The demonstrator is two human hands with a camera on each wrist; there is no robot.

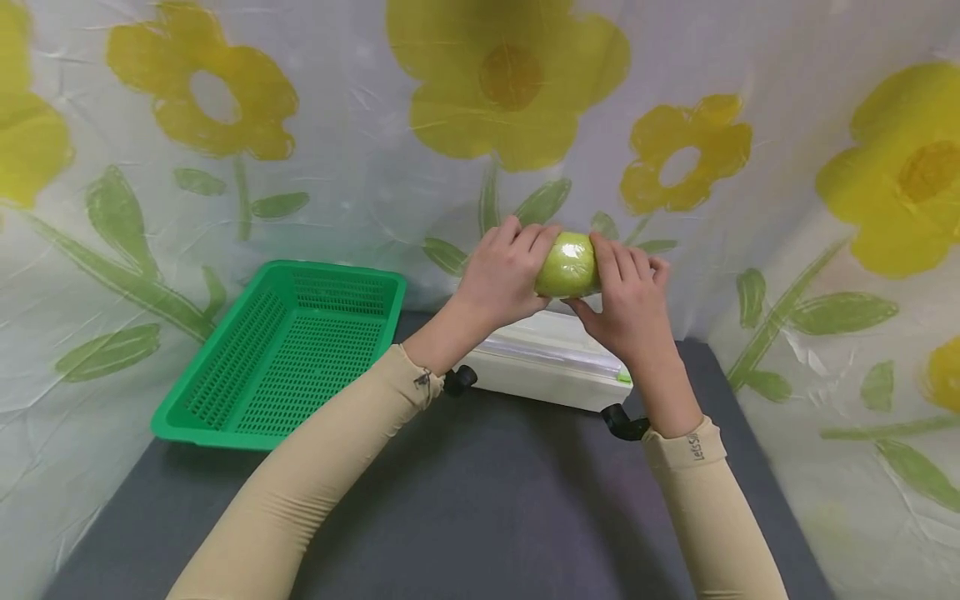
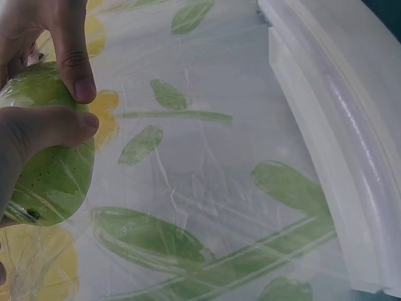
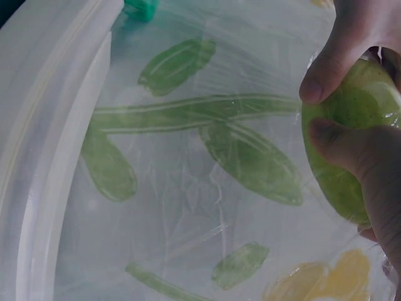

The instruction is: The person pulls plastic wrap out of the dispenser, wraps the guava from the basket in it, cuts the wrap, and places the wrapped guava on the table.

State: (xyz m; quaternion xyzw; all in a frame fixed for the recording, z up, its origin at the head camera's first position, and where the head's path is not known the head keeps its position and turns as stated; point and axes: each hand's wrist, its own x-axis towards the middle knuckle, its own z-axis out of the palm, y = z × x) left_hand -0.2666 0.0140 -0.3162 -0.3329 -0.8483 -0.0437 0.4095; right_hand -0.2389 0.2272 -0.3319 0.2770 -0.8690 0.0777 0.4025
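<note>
On my remote feed, a green fruit in clear film is held aloft between two hands, appearing above a long white box toward the back of the dark surface. The left hand grips one side and the right hand the other, fingers and thumbs curled about it. I judge the fruit firm, of modest weight, and liable to bruise under hard thumbs. The glossy film looks thin, easily torn and slick where taut; I would favor a broad, gentle hold at the widest part, from opposite sides, keeping fingertips off the loose creases.
</note>
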